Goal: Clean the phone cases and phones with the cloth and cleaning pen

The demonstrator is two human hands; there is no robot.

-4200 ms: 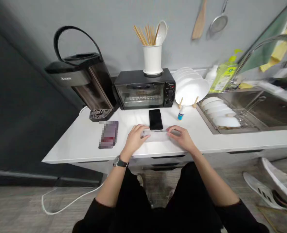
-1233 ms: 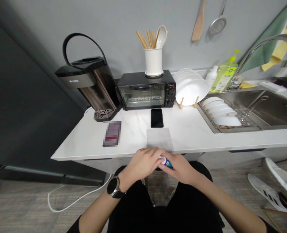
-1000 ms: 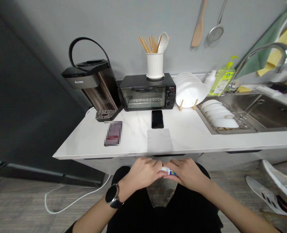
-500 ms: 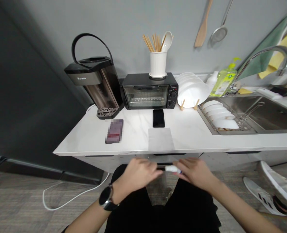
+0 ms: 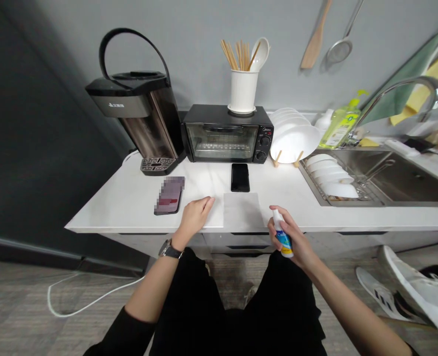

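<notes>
My right hand (image 5: 295, 242) is closed around a small white spray bottle (image 5: 282, 235) with a blue and yellow label, held upright at the counter's front edge. My left hand (image 5: 196, 216) rests on the white counter (image 5: 130, 207) with its fingers curled loosely; whether it holds anything is hidden. Between the hands a grey cloth (image 5: 242, 211) lies flat on the counter. A black phone (image 5: 240, 177) lies face up just behind the cloth.
A blurred dark packet (image 5: 169, 196) lies left of my left hand. Behind stand a water boiler (image 5: 137, 123), a toaster oven (image 5: 227, 134) with a utensil cup (image 5: 243, 89), stacked plates (image 5: 293, 141) and a sink (image 5: 389, 178) with dishes. Another person's shoe (image 5: 415, 291) shows at lower right.
Both hands were together below the counter edge on the bottle. They have parted: the left went up onto the counter, the right lifted the bottle upright beside the cloth.
</notes>
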